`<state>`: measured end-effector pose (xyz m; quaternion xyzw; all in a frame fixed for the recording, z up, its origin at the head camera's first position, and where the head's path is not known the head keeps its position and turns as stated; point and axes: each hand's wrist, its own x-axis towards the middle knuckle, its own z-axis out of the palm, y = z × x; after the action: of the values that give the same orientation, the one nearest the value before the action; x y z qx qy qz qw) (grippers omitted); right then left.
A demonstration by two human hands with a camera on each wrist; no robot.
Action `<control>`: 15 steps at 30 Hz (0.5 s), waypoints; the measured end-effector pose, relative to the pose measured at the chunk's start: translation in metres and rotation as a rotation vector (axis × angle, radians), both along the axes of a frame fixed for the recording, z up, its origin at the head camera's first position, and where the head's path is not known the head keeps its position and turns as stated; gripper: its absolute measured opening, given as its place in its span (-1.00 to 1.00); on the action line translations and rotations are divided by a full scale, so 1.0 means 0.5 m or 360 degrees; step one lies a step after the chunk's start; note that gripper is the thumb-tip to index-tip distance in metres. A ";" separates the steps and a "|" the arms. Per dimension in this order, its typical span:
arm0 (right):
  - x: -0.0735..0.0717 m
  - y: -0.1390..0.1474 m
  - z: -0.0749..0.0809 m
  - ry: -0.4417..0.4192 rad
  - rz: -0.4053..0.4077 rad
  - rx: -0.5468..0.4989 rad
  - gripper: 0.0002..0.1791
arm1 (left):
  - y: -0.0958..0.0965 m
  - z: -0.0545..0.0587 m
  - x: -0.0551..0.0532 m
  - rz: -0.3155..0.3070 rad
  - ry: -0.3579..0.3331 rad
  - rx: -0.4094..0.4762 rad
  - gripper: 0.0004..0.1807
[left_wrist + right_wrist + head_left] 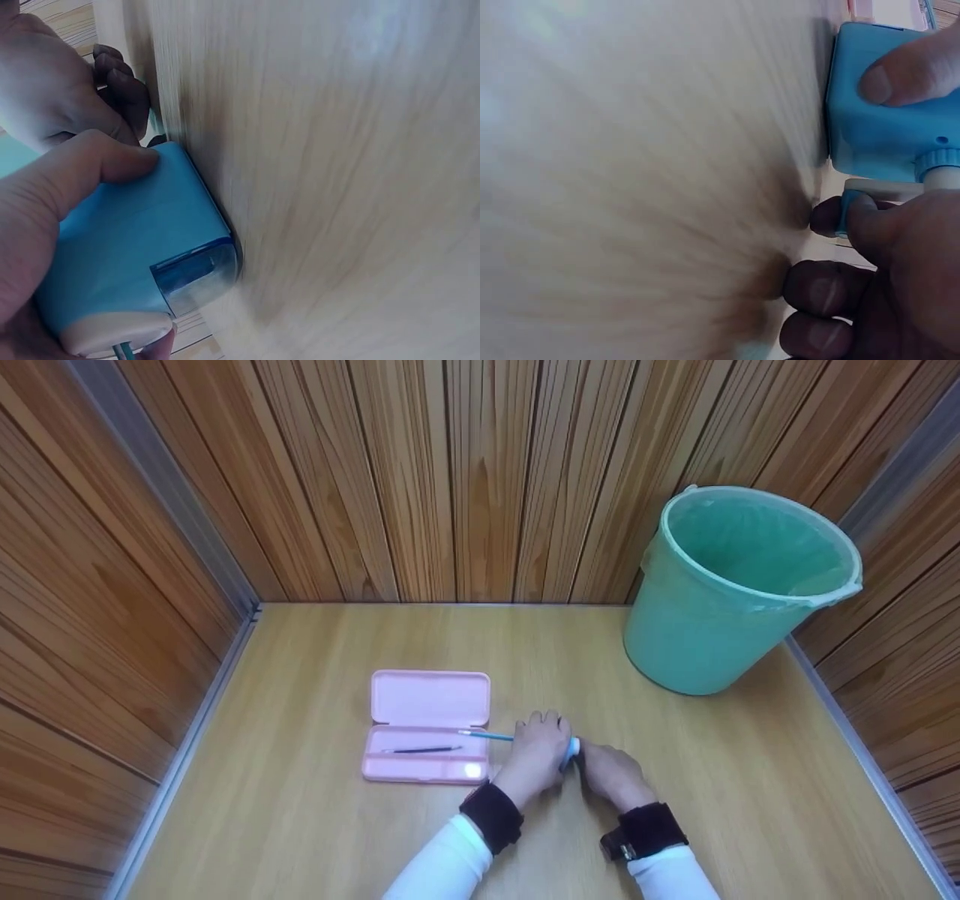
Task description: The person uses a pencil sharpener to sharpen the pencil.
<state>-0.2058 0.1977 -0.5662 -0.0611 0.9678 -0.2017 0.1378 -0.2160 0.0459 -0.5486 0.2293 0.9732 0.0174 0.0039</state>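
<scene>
A blue hand-crank pencil sharpener (127, 232) is on the tabletop, gripped by my left hand (534, 751), with the thumb across its body. A light-blue pencil (491, 735) sticks out of the sharpener's left end, its other end over the pink pencil case (430, 697). On the sharpener's right side, my right hand (615, 774) pinches the blue knob (849, 212) of the crank between thumb and index finger. The pencil's point is hidden inside the sharpener. In the open case lies a thin dark pencil (427, 749).
A green bin (701, 622) with a plastic liner stands at the back right. Wood-panelled walls (480, 480) enclose the wooden tabletop (315, 825) at the back and both sides. A small white patch, unclear in kind, shows in the case's front right corner.
</scene>
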 end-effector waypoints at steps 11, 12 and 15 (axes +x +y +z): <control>0.028 -0.006 -0.003 0.0103 0.0027 0.0053 -0.81 | 0.003 -0.001 0.005 0.0004 0.0091 -0.0004 -0.31; 0.031 -0.007 -0.002 0.0111 0.0033 0.0048 -0.81 | 0.003 0.000 0.005 0.0011 0.0096 -0.0013 -0.31; 0.041 -0.010 0.000 0.0097 0.0041 0.0023 -0.81 | 0.005 0.001 0.003 0.0026 0.0098 -0.0039 -0.31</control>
<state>-0.1856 0.1930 -0.5662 -0.0788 0.9721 -0.1909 0.1112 -0.2143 0.0486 -0.5480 0.2217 0.9748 -0.0015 -0.0236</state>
